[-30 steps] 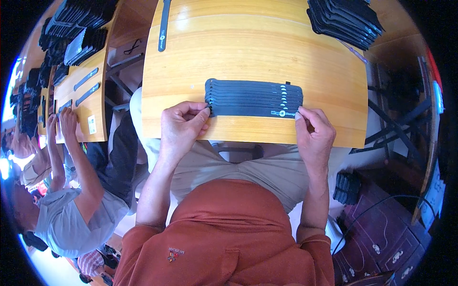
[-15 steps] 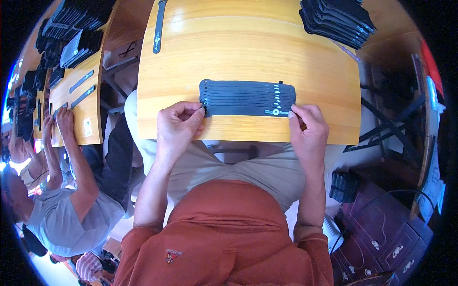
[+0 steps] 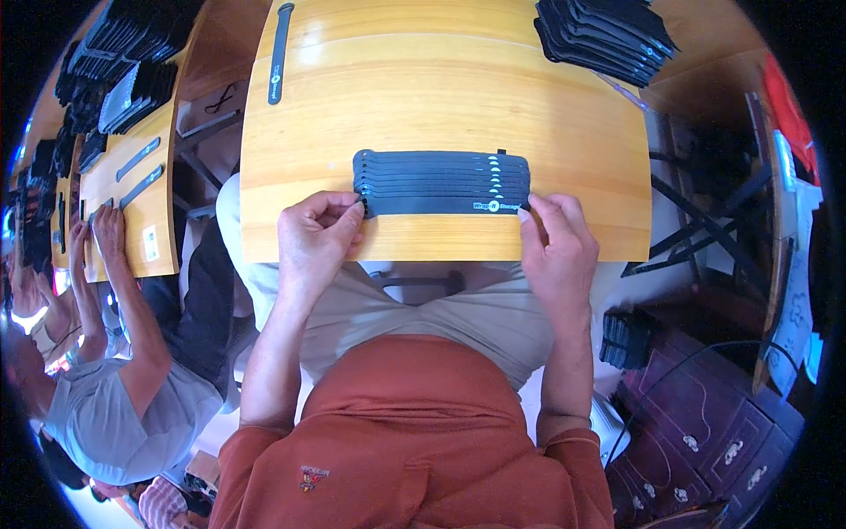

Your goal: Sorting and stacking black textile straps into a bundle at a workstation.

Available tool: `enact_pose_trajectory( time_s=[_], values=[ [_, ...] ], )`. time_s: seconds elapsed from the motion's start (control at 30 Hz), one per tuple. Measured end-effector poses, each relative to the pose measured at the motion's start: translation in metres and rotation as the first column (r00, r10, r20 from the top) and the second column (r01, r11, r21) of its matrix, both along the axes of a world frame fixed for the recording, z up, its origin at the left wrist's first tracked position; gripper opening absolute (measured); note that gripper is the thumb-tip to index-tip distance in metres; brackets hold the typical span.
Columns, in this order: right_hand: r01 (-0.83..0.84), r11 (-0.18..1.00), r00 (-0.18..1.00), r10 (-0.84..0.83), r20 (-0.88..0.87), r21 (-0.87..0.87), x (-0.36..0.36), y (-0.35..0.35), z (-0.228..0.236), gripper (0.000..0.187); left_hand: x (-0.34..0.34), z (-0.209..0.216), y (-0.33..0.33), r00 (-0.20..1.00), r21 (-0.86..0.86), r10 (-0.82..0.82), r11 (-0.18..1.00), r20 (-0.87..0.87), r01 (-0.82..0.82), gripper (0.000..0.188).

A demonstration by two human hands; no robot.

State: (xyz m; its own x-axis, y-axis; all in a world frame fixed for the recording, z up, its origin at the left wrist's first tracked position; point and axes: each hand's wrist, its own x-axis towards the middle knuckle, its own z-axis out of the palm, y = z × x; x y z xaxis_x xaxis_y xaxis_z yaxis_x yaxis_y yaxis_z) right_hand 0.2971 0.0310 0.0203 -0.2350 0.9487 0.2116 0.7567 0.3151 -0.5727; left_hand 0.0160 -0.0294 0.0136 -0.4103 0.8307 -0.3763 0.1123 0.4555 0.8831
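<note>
Head view, looking down at my lap and a wooden table [image 3: 441,97] of pale yellow planks, its edges bowed by the lens.

My left hand [image 3: 315,236] rests at the table's near edge, fingers curled, thumb and forefinger pinched on the left end of the nearest strap in a row of dark straps [image 3: 441,181]. My right hand [image 3: 557,247] does the same at the right end, fingertips pressed on that strap's tip. The straps lie flat and overlapped, side by side, running left to right near the front middle of the table, each with a small pale mark toward its right end.

At the far right corner sits a stack of dark straps [image 3: 604,31]. A single strap [image 3: 279,53] lies lengthwise near the far left corner.

To my left stands another wooden table [image 3: 132,189] with more dark pieces on it; a person in a grey shirt [image 3: 115,414] reaches both hands onto it. On my right is a dark carved cabinet [image 3: 705,432] with a cable across it. I wear an orange shirt and beige trousers.
</note>
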Motion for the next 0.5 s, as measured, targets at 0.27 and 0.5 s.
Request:
enact_pose_trajectory(
  time_s=[0.27,0.5],
  values=[
    [-0.278,0.929,0.953,0.235,0.19,0.246,-0.042,-0.028,-0.01,0.023,-0.001,-0.002,0.0,1.0,-0.019,-0.005,1.0,-0.025,0.005,0.015],
    [-0.407,0.895,0.903,0.364,0.226,0.181,-0.071,-0.037,-0.015,0.042,0.002,0.002,0.001,1.0,-0.02,0.01,1.0,-0.025,-0.01,0.012]
  ],
)
